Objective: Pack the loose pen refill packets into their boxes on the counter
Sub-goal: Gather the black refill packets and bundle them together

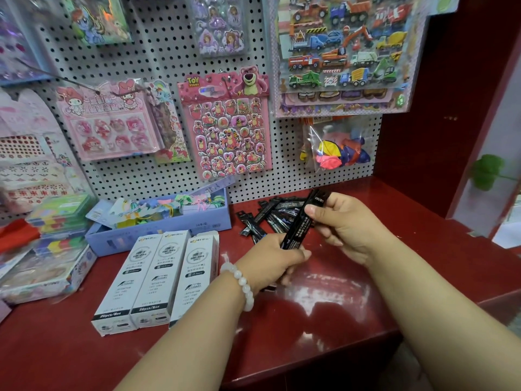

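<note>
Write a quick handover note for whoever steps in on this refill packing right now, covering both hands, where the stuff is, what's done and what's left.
Left hand: gripping the lower end of a bunch of black refill packets.
Right hand: pinching the upper part of the same bunch, held above the red counter.
Loose pile of packets: on the counter behind the hands, near the pegboard.
Three white refill boxes: lying side by side to the left; the rightmost one has its far flap open.
Done: a bunch gathered. Whether any box is already filled cannot be told.
Left: slide this bunch into the open box, then pack the rest of the pile.
</note>
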